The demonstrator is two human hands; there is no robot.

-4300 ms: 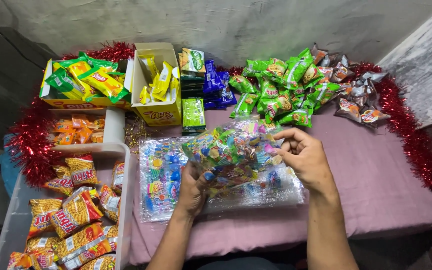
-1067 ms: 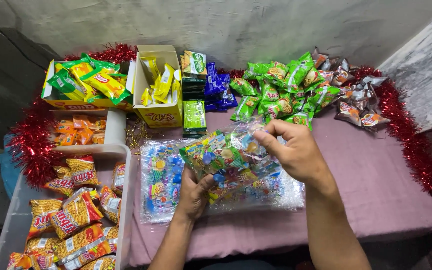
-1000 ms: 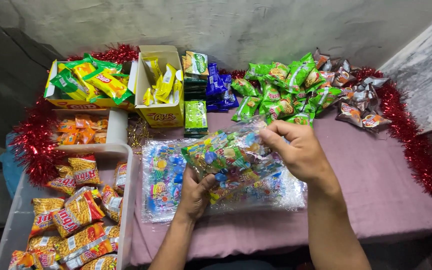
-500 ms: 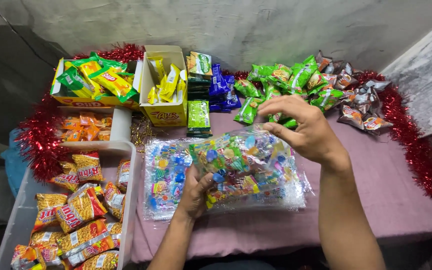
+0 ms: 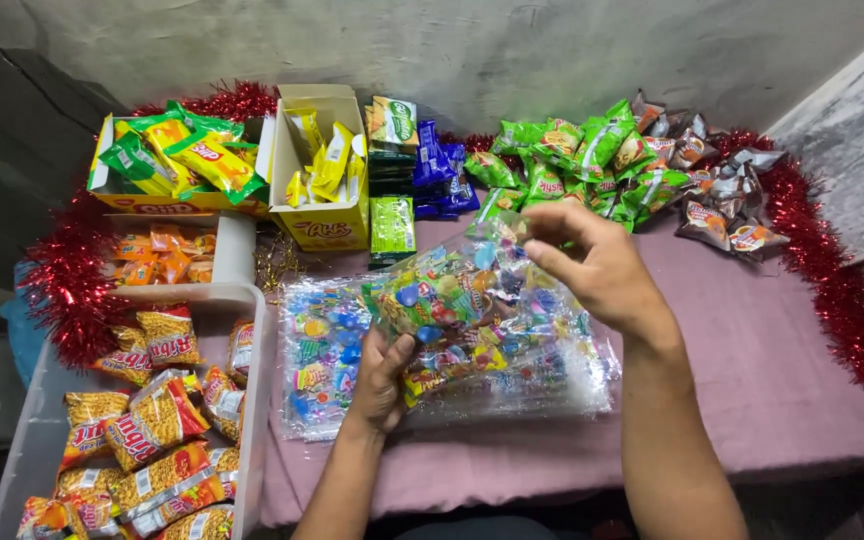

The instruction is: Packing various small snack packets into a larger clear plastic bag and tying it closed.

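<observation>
Gripping from below, the left hand [image 5: 384, 372] curls its fingers up around the near end of a clear crinkly packet of small sweets [image 5: 452, 290], thumb pressed against the glossy film. Up at the far end, the right hand [image 5: 592, 265] pinches the packet's top corner between thumb and fingertips, the other fingers loosely bent, so the packet hangs stretched and tilted between the two hands, lifted just off the pile beneath. Inside it, little round and square wrapped candies show blue, green, yellow and red through the plastic.

Under the hands lies a flat heap of similar transparent sweet packets [image 5: 512, 375], shiny and wrinkled, spread on a mauve cloth [image 5: 772, 380] that covers the table. Left of that sits a pale plastic tub [image 5: 252, 400] full of orange, bumpy snack bags [image 5: 152, 425]. Behind it, a small white tray holds orange wrappers [image 5: 167, 255]. Further back, an open yellow cardboard box [image 5: 317, 215] carries slim yellow sachets, and a wider box beside it [image 5: 182, 200] holds green-and-yellow pouches. Dark blue packets [image 5: 437, 175] stand next, then a mound of puffy green bags [image 5: 572, 160], then silvery-brown foil packs [image 5: 717, 195]. Fuzzy red tinsel [image 5: 832, 290] edges the table.
</observation>
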